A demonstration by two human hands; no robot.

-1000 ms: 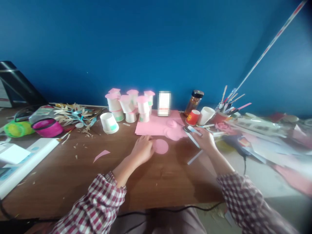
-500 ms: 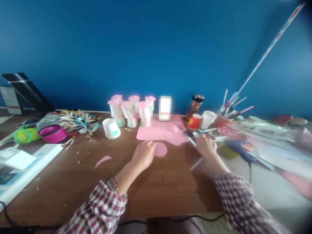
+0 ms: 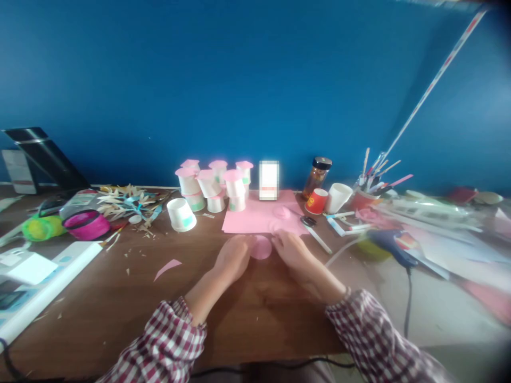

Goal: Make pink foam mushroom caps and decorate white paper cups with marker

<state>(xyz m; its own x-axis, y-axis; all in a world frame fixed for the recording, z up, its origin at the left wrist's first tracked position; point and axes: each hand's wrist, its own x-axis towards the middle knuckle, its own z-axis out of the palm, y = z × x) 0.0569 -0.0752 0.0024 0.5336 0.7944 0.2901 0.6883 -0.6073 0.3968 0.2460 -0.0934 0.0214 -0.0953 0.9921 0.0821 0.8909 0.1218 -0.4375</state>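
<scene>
So the flat round pink paper disc (image 3: 262, 248) is just in front of the rectangular pink paper sheet (image 3: 253, 219), between two bare hands held apart. Left hand (image 3: 233, 259) has its fingers at the disc's left edge, probably to steady it; can't tell if they're pinching. Right hand (image 3: 294, 254) is by the sheet's front-right, fingers curled, grip unclear. The pink-topped white paper cups (image 3: 209, 183) sit left of the sheet, probably out of the hands' way.
</scene>
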